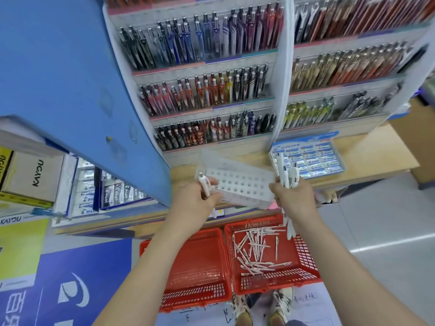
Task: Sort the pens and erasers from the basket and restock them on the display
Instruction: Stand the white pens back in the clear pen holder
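Above our fingers rises the pen display (202,74), its tiers packed with upright pens. Below our fingers, on the floor, sit two red baskets: the right basket (306,252) holds loose white pens (255,250), the left basket (200,262) looks bare. Between our hands a clear holder (240,184) with rows of holes rests on the wooden surface (367,158). Our right hand (294,198) is clenched around a bundle of white pens (288,175). Our left hand (195,201) grasps a single white pen (204,185) beside the holder's left edge.
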A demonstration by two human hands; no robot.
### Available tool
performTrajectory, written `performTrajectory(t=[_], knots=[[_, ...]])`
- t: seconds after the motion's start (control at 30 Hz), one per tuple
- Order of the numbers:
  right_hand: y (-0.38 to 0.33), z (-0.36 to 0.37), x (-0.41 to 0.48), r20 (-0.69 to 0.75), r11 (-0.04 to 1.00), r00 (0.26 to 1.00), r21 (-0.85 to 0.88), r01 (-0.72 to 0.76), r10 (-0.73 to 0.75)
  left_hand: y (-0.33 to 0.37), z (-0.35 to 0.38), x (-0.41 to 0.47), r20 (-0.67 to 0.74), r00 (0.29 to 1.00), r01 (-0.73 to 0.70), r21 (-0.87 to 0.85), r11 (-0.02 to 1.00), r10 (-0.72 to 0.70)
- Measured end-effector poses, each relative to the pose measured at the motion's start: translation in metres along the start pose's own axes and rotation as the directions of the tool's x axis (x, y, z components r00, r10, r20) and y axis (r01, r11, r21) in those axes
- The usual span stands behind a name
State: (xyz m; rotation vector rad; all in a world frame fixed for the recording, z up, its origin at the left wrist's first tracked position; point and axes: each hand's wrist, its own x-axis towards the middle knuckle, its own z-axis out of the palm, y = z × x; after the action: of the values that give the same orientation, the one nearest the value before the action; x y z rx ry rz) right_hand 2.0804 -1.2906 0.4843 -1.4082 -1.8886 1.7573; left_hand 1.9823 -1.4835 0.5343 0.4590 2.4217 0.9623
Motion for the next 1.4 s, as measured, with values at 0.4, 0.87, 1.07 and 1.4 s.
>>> performTrajectory(t=[0.4, 0.87, 1.07, 1.4], knots=[[-0.062, -0.005, -0.051, 0.492, 0.988, 0.869, 0.150, -0.029, -0.049, 0.064, -0.037, -0.022, -0.040, 0.995, -0.091, -0.683, 0.725, 0.087], [-0.065, -0.015, -0.044, 0.438, 0.943, 0.871, 0.322, 0.077, -0.221, 0.069, -0.059, -0.018, -0.169, 0.985, -0.073, -0.624, 0.778, -0.043], [-0.061, -0.006, -0.037, 0.412, 0.960, 0.898, 0.275, 0.042, -0.158, 0.069, -0.063, -0.008, -0.240, 0.969, -0.057, -0.418, 0.907, -0.049], [-0.042, -0.029, -0.020, 0.310, 0.987, 0.946, 0.154, 0.046, -0.093, 0.048, -0.047, 0.030, -0.291, 0.922, -0.142, 0.359, 0.922, 0.255]])
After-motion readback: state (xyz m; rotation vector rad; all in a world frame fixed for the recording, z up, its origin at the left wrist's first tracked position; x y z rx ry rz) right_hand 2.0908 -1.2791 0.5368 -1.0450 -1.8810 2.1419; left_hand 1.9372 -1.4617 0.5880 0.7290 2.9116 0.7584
